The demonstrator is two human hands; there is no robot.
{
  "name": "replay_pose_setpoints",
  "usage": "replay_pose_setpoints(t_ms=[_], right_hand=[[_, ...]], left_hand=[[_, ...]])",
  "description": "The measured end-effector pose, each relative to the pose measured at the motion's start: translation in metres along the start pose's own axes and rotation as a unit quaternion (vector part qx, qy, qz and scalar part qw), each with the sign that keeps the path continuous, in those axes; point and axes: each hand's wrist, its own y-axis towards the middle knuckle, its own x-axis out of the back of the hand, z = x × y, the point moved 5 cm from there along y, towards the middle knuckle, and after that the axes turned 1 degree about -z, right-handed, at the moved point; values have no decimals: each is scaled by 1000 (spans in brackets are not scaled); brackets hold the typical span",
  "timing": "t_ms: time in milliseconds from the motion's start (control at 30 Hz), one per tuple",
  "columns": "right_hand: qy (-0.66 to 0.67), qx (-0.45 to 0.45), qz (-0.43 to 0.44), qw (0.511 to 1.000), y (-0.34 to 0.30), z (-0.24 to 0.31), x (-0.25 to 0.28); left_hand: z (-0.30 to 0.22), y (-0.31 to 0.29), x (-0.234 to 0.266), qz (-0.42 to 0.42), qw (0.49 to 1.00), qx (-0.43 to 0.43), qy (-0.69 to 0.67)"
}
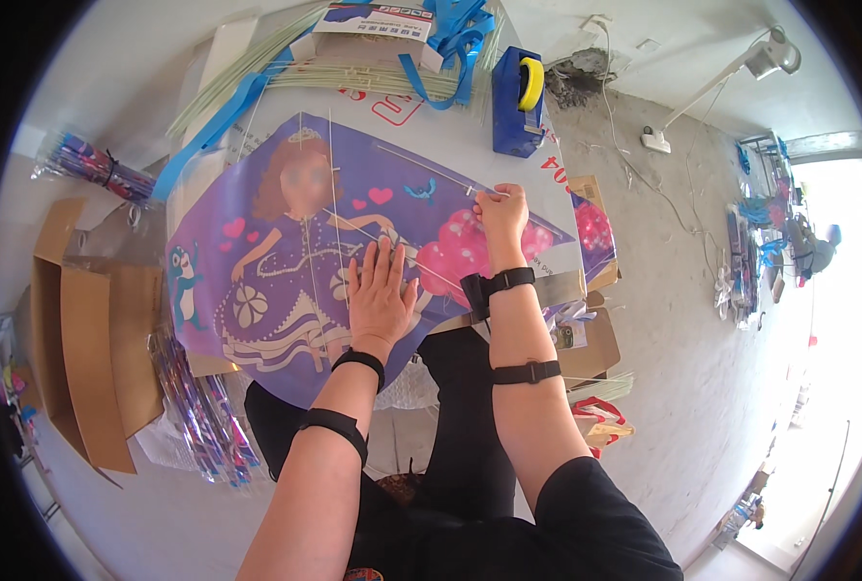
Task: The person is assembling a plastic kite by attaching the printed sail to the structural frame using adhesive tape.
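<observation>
A purple kite sheet (373,172) printed with a figure in a gown, hearts and pink balloons lies spread over the work surface. My left hand (379,295) rests flat on its lower middle with the fingers stretched out, close to a thin rod that slants across the sheet. Near the sheet's right corner, my right hand (503,210) is closed in a pinch at the thin white rod (421,165) along the upper right edge. A small white fitting shows on that rod just left of my fingertips. What lies inside the pinch is partly hidden.
Beyond the kite stand a blue tape dispenser (518,107) with yellow tape, an open carton (363,46), bundled thin sticks (324,77) and blue ribbon (208,131). Cardboard boxes (97,334) and wrapped packs (198,407) sit at the left. More cartons (590,339) stand right.
</observation>
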Motion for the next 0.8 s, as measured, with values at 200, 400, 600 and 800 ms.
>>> replay_pose_setpoints(t_ms=[200,400,600,800], right_hand=[[-16,-3,-10,1000,3,-1,0],[-20,-11,-15,1000,4,-1,-1],[-29,-17,-21,999,5,-1,-1],[-29,-9,-30,999,6,-1,-2]], left_hand=[[-1,1,0,0,1000,-1,-2],[0,0,1,-6,1000,-1,-3],[0,0,1,-10,1000,-2,-10],[0,0,0,-11,1000,-3,-6]])
